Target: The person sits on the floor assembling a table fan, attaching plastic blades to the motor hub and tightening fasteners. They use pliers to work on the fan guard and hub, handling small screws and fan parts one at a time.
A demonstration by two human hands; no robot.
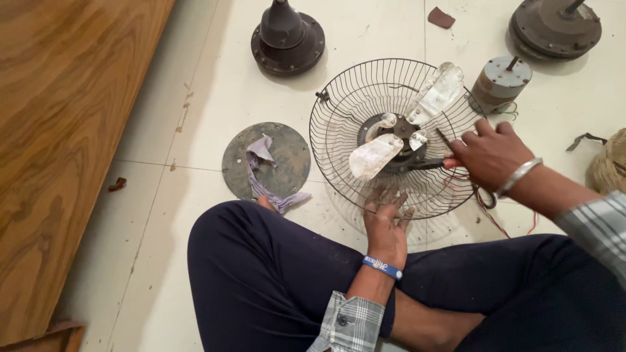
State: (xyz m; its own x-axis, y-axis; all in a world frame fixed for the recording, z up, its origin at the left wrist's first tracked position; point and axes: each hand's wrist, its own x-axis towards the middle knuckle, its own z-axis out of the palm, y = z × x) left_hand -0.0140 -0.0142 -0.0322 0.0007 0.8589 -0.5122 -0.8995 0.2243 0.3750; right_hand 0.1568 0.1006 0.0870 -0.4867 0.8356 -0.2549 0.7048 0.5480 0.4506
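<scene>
We sit cross-legged on the pale tiled floor (195,85), and the round black wire fan guard (339,124) lies just in front of our knees, with the dark motor hub (401,146) and the clear plastic fan blades (375,156) inside it. Our left hand (386,221) rests on the near rim of the guard with the fingers spread and open, pressing it down and gripping nothing. Our right hand (489,155) is closed around a slim dark screwdriver (430,164), and its tip reaches toward the hub; the exact point of contact we cannot see. To do this step well, in our judgement, the left hand should keep the guard flat so it does not rock, and the tool should stay straight on the fastener, with steady pressure, away from the thin blades. On the floor to the left lies a round grey metal plate (290,150) with a crumpled lilac cloth (261,153) on it. Near the far edge stand a dark domed motor housing (287,36), a small silver cylindrical motor (501,78) and another dark round housing (554,26).
</scene>
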